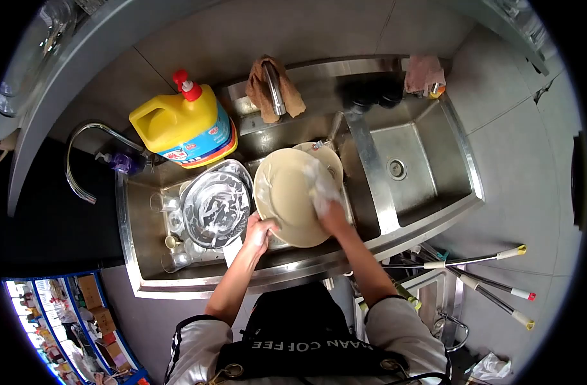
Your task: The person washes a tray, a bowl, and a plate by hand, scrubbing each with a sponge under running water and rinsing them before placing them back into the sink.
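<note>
My left hand (259, 232) is closed on the lower left rim of a large beige plate (289, 196), which is tilted up over the sink. My right hand (334, 219) is at the plate's right side, smeared by motion. A white blur, foam or a cloth, covers its fingers, so what it holds cannot be made out. Behind the plate, another beige plate (332, 162) shows in part. To the left sits a dark round dish (216, 210) streaked with white suds. Several glasses and a small cup (172, 242) lie beside it in the left basin.
A yellow jug with a red pump (178, 125) stands on the sink's back ledge. A brown cloth (293, 102) hangs around the faucet (274, 90). The right basin (412, 192) has a drain. Several long poles (489, 298) lean at the lower right.
</note>
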